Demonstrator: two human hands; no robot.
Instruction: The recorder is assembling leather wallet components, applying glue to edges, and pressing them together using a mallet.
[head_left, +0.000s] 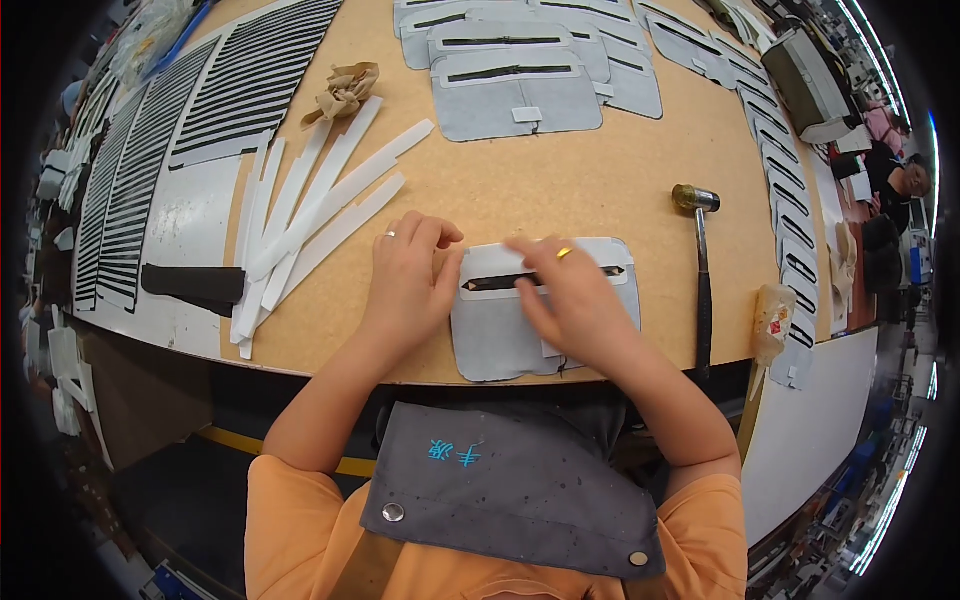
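Note:
A light grey panel [500,335] with rounded corners lies flat at the table's front edge before me. Across its upper part runs a black zipper [497,284] in a white-framed slot, and a small white tag hangs low on it, partly behind my wrist. My left hand [410,280] rests beside the panel's upper left corner, fingers bent, thumb and forefinger a little apart with nothing visible between them. Over the zipper's middle is my right hand [575,290], thumb and forefinger spread; its fingertips are blurred, and I see nothing held in it.
White strips [330,215] fan out at left beside a black folded strip [193,287] and crumpled brown paper [345,92]. Similar grey panels [515,100] overlap at the back; more line the right edge. A hammer [703,270] and a glue bottle [772,320] lie right.

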